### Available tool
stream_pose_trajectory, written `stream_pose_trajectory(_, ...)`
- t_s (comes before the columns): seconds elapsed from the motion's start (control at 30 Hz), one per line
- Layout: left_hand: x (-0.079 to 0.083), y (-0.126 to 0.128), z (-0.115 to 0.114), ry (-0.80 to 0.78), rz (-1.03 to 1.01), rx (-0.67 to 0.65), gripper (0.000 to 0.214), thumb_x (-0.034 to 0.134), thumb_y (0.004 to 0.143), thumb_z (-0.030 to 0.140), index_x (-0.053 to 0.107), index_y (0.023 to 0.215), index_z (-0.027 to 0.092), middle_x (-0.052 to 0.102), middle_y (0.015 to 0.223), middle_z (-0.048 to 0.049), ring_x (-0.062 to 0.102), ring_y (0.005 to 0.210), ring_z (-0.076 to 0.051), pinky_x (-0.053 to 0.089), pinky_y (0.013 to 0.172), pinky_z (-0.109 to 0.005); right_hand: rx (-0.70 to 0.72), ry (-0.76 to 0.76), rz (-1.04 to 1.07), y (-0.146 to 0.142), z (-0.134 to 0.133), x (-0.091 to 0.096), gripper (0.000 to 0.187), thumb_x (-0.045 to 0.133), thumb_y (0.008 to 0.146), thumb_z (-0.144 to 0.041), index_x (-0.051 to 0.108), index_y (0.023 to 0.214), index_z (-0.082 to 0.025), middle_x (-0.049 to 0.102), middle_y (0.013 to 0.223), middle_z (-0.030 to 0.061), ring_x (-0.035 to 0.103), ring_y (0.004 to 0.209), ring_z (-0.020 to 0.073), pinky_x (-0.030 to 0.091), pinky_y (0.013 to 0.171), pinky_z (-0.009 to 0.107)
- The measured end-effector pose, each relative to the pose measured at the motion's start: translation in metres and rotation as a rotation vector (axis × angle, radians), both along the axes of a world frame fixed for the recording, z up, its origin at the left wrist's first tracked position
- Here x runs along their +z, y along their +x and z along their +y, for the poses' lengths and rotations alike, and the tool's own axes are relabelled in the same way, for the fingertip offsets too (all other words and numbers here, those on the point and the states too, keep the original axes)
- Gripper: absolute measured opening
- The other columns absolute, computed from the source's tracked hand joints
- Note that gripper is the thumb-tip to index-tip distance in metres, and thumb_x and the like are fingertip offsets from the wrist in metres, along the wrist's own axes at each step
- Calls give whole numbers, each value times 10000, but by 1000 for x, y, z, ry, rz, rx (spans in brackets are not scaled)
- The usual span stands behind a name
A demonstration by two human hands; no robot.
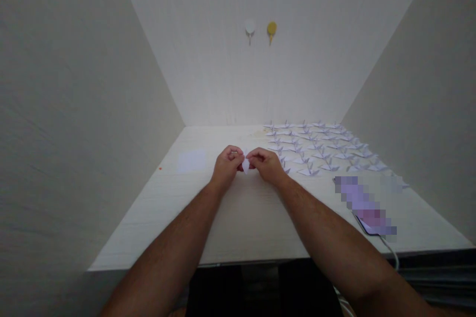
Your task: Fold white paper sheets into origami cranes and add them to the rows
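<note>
A small folded piece of white paper (246, 164) is held up between my two hands, above the middle of the white table. My left hand (227, 166) pinches its left side with thumb and fingertips. On the other side, the fingers of my right hand (266, 163) are closed on its right edge. The fingertips hide part of the folds. Many white paper cranes (316, 148) stand in rows just right of my right hand. To the left of my left hand lies a stack or sheet of white paper (191, 160).
A phone (366, 208), its screen blurred out, lies at the right front with a white cable (390, 247) running off the table edge. Walls enclose the table (163, 218) on three sides. A white hook (250, 29) and a yellow hook (271, 29) are on the back wall.
</note>
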State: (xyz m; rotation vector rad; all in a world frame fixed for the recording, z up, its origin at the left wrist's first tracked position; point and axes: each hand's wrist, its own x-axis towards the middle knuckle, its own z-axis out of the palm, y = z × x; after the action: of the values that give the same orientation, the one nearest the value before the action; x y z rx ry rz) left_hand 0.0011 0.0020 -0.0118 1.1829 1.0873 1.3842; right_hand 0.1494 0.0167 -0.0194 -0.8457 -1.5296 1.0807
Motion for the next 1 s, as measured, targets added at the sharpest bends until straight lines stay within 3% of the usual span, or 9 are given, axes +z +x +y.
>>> stream_pose_trajectory(0.3,6,-5,0,-104,-94,-47,191,704,607,248,656,772,165,644,675,-1,588,596,-109,488,595,-255,7,33,-59,8,6,1,133,690,661,-254,723,772,-188,674,663,-6,574,583,107,456,587,245)
stream_pose_trajectory(1.0,-2,-7,2,18,-104,-126,217,773,602,193,699,798,135,701,706,-30,641,640,-132,522,662,-280,75,-36,43,6,9,-1,145,658,732,-314,623,766,-178,611,575,-23,578,519,112,478,527,247)
